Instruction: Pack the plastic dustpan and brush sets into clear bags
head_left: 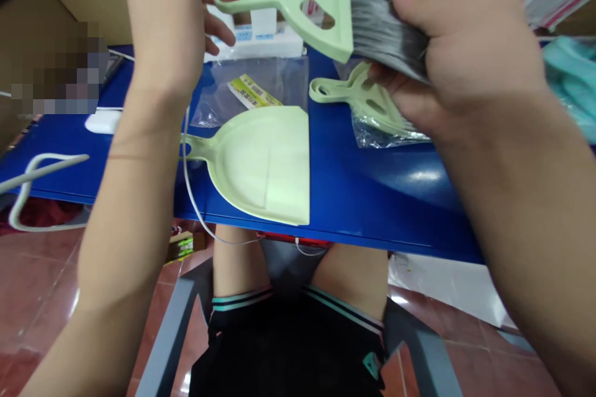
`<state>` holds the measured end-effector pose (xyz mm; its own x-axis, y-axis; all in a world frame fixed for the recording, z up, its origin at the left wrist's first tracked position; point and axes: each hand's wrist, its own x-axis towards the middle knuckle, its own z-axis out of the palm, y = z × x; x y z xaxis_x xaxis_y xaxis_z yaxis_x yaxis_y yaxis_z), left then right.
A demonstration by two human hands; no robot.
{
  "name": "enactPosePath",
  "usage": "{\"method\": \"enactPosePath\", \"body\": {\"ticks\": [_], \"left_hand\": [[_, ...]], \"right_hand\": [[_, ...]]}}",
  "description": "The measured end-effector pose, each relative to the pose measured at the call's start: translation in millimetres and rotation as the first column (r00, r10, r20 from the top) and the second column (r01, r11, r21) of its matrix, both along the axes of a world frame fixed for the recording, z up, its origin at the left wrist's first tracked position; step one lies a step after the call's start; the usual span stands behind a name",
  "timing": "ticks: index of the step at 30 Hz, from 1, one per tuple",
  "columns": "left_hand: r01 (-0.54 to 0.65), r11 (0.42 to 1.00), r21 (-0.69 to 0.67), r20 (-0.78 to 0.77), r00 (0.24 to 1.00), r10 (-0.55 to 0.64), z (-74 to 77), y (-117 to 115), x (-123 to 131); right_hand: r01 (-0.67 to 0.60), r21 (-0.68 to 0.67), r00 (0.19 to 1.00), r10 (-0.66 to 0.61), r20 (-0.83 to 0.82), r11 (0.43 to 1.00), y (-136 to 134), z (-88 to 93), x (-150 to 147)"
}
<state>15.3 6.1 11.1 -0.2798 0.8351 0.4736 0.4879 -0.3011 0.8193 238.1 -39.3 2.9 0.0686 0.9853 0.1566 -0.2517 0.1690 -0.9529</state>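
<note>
A pale green hand brush (pixel 321 6) with grey bristles is held up above the table, its looped handle pointing left. My right hand (pixel 479 31) grips it by the bristles, thumb on top and fingers underneath. Beside the handle's end is my left hand (pixel 162 31), its visible fingers apart; the top of that hand is cut off by the frame. Below, a pale green dustpan (pixel 251 164) lies flat on the blue table, handle to the left. A second green brush (pixel 367 96), partly in clear plastic, lies under my right hand.
A clear plastic bag (pixel 205 96) with a yellow label lies behind the dustpan on the blue table (pixel 372 198). A white power strip (pixel 279 43) stands at the back. One white cable (pixel 189 173) crosses the dustpan handle. Teal cloth (pixel 570 80) is at the right.
</note>
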Motion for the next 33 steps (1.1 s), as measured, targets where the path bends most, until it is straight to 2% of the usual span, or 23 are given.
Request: {"method": "enactPosePath", "body": {"ticks": [2, 3, 6, 8, 11, 14, 18, 20, 22, 25, 28, 31, 33], "left_hand": [[0.068, 0.997, -0.040, 0.018, 0.998, -0.067, 7.7, -8.5, -1.0], [0.062, 0.996, -0.069, 0.024, 0.998, -0.061, 11.2, -11.4, -3.2], [-0.013, 0.995, -0.100, 0.070, 0.997, 0.020, 20.0, -14.6, -12.8], [-0.079, 0.995, -0.061, 0.147, 0.985, 0.087, 24.7, -14.0, -18.4], [-0.222, 0.975, -0.003, 0.251, 0.944, 0.216, 29.2, -11.7, -23.7], [-0.253, 0.967, 0.007, 0.277, 0.930, 0.241, 28.5, -7.4, -26.8], [-0.250, 0.965, 0.075, 0.112, 0.964, 0.241, 22.3, -12.1, -28.7], [-0.289, 0.952, 0.103, 0.080, 0.956, 0.281, 16.9, -30.2, -29.4], [-0.287, 0.950, 0.126, 0.024, 0.958, 0.286, 6.6, -59.9, -30.3], [-0.387, 0.922, 0.007, -0.232, 0.896, 0.378, -17.3, -110.7, -31.9], [-0.544, 0.814, -0.204, -0.511, 0.769, 0.385, -35.7, -145.4, -33.7], [-0.585, 0.710, -0.392, -0.571, 0.760, 0.310, -37.9, -156.4, -37.2], [-0.562, 0.683, -0.467, -0.530, 0.796, 0.292, -34.5, -156.0, -40.6]], "right_hand": [[0.055, -0.020, 0.998, -0.056, -0.026, 0.998, 3.3, 1.6, 1.2], [0.065, -0.030, 0.998, -0.065, -0.019, 0.997, 5.1, 1.6, 1.7], [0.064, -0.100, 0.997, -0.059, 0.046, 0.993, 8.3, -2.1, 1.0], [0.054, -0.134, 0.994, -0.040, 0.102, 0.990, 7.2, -7.4, -1.6], [-0.095, -0.137, 0.974, 0.120, 0.190, 0.986, 2.5, -17.0, -5.5], [-0.212, -0.172, 0.946, 0.246, 0.212, 0.962, -3.6, -21.6, -7.1], [-0.261, -0.217, 0.934, 0.303, 0.191, 0.940, -12.7, -17.5, -10.8], [-0.282, -0.256, 0.929, 0.330, 0.167, 0.925, -17.7, -16.1, -15.4], [-0.330, -0.282, 0.911, 0.382, 0.154, 0.901, -22.2, -17.9, -21.4], [-0.346, -0.264, 0.890, 0.404, 0.213, 0.900, -26.7, -25.8, -31.3], [-0.305, -0.329, 0.847, 0.413, 0.336, 0.894, -29.7, -32.7, -39.0], [-0.276, -0.352, 0.712, 0.436, 0.551, 0.894, -34.1, -32.4, -42.7], [-0.285, -0.332, 0.588, 0.438, 0.680, 0.899, -38.2, -28.0, -43.4]]}}
